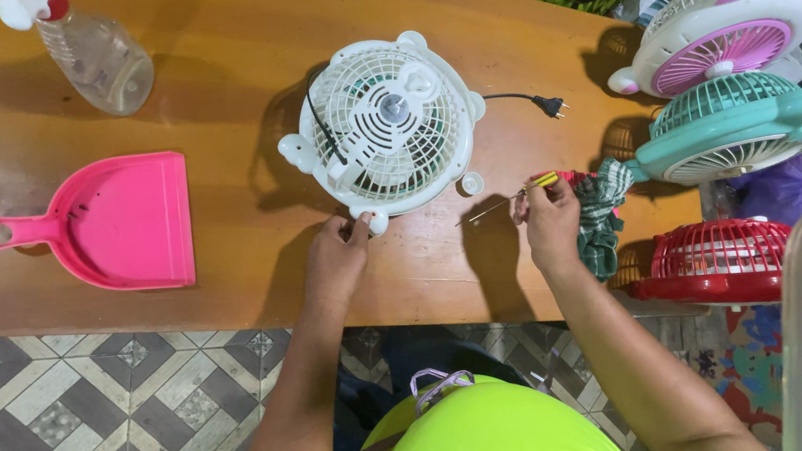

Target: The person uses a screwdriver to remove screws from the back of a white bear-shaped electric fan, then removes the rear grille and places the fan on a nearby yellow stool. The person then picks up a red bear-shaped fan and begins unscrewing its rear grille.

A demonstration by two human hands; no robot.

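**White fan face-down on the bench, screwdriver in hand**

A small white fan lies flat near the middle of the wooden table, its grille side up, and its black cord runs off to the right, ending in a plug that rests loose on the wood (so it is not connected to anything). The left hand is closed on the fan's near rim, fingers pinching a rounded foot at the lower edge. The right hand is clamped around a screwdriver with a yellow handle, held just right of the fan and not touching it.

By the look of it the work is at an early stage: the housing appears whole, the grille is in place, and no removed screws can be made out.

The screwdriver's long axis lies nearly level across the view, with a slight tilt; its tip points left and a little down, toward the fan's lower right edge.

A green checked cloth hangs beside the right hand. Three more fans, pink-and-white, teal and red, sit at the right end. A pink dustpan and a clear spray bottle lie to the left.
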